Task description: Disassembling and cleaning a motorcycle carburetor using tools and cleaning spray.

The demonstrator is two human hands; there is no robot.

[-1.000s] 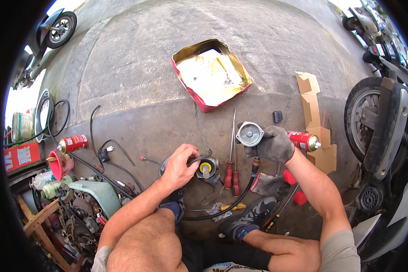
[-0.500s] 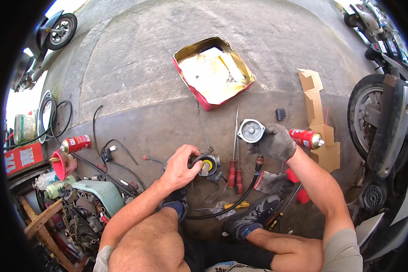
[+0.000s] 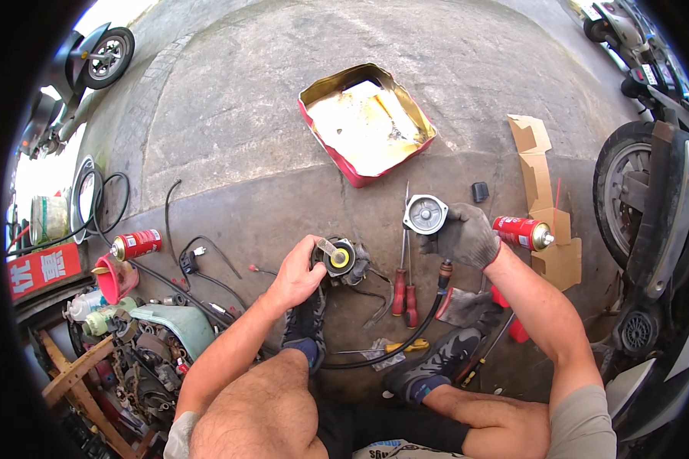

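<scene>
My left hand (image 3: 296, 274), bare, grips a small metal carburetor body (image 3: 342, 261) with a yellow ring in its open top, resting on the concrete just ahead of my feet. My right hand (image 3: 463, 238) wears a grey work glove and holds a round silver metal cover (image 3: 425, 214) by its edge, a little above the ground. Two red-handled screwdrivers (image 3: 403, 287) lie between the hands. A black hose (image 3: 406, 340) curves across the ground under my right forearm.
A red-sided square tin tray (image 3: 366, 122) sits further out. Red spray cans lie at right (image 3: 522, 232) and left (image 3: 135, 245). Cardboard pieces (image 3: 542, 191) and a scooter wheel (image 3: 635, 191) stand right; engine parts (image 3: 142, 344), cables and a red funnel (image 3: 111, 281) crowd the left.
My right hand has kept the silver cover and shifted only slightly. My left hand stays on the carburetor body, turning it a little.
</scene>
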